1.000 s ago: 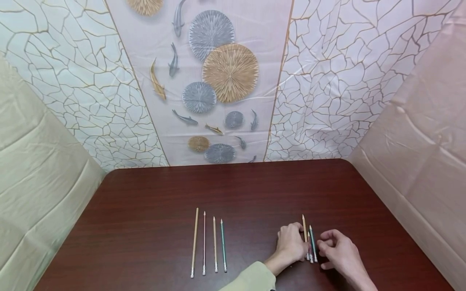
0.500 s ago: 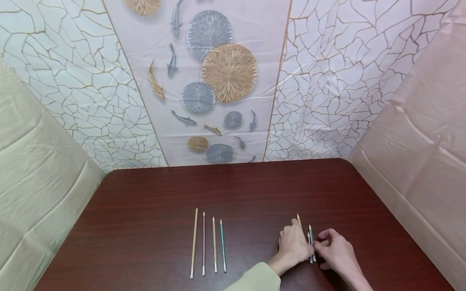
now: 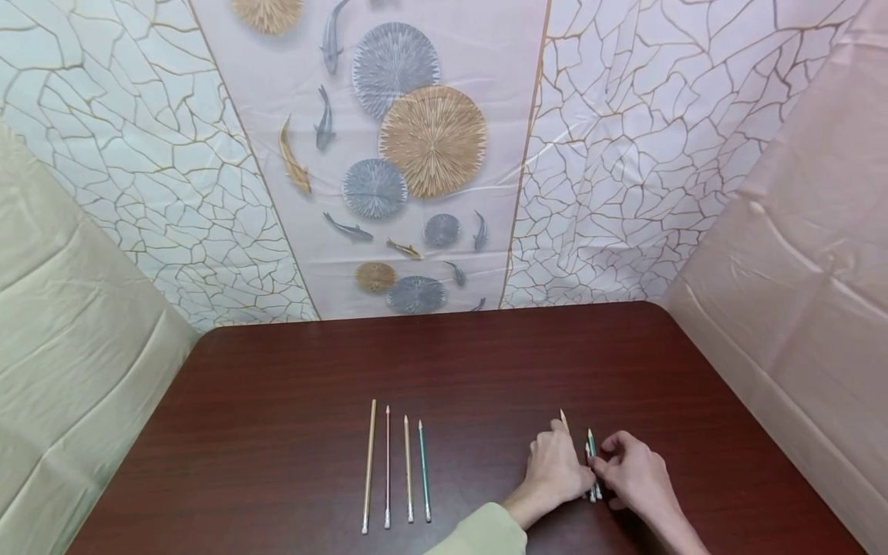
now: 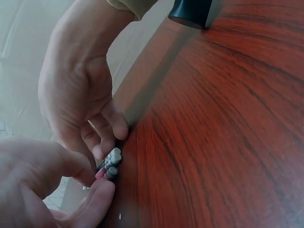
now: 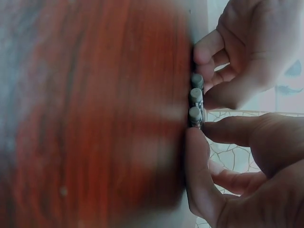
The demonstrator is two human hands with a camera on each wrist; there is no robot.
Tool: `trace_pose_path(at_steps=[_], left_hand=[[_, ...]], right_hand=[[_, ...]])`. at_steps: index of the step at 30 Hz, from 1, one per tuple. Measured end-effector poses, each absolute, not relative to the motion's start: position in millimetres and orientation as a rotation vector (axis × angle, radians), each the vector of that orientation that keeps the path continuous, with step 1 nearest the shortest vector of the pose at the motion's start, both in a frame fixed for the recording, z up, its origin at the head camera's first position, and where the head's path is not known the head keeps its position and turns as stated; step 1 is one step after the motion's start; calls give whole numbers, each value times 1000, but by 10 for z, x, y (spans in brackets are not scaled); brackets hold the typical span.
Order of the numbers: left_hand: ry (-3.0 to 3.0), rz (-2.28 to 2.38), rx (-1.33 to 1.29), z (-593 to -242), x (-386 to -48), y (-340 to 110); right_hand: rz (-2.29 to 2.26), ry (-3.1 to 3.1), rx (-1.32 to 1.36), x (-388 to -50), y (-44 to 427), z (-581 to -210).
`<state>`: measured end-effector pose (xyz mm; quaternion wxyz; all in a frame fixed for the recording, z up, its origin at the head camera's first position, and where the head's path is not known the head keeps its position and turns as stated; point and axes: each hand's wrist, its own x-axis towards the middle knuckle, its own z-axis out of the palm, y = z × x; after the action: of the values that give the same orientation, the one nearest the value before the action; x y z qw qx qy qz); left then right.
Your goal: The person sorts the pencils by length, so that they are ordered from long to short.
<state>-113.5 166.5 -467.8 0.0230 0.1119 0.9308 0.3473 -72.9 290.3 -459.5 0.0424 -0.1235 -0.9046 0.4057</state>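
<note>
On the right side of the table, my left hand (image 3: 553, 469) lies over a wooden pencil (image 3: 564, 420), gripping it so only the sharpened tip shows. Beside it, a teal pencil (image 3: 592, 441) and a shorter dark pencil (image 3: 587, 450) lie close together. My right hand (image 3: 637, 474) pinches at these from the right with thumb and index finger. Seen from the right wrist, the eraser ends (image 5: 195, 95) sit in a row between the fingertips of both hands. The left wrist view shows pale eraser ends (image 4: 114, 155) and a pinkish one (image 4: 100, 173) by my left thumb.
To the left, several pencils lie side by side in a spaced row: a long gold one (image 3: 370, 466), a pink one (image 3: 388, 466), a wooden one (image 3: 408, 469) and a teal one (image 3: 425, 470). Patterned cloth (image 3: 430, 231) backs the dark red table (image 3: 277, 401).
The wooden pencil's tip has swung left and the pencil now slants, with my left hand over it. My right hand has shifted slightly left, closer to the teal pencil. The row of pencils is unchanged.
</note>
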Motion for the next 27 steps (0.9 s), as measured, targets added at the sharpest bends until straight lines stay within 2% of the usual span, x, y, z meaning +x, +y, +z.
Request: trace_pose_path(at_steps=[27], left_hand=[[2959, 1108, 308, -4712, -1154, 1681]], right_hand=[[1275, -2782, -394, -693, 2928, -4574]])
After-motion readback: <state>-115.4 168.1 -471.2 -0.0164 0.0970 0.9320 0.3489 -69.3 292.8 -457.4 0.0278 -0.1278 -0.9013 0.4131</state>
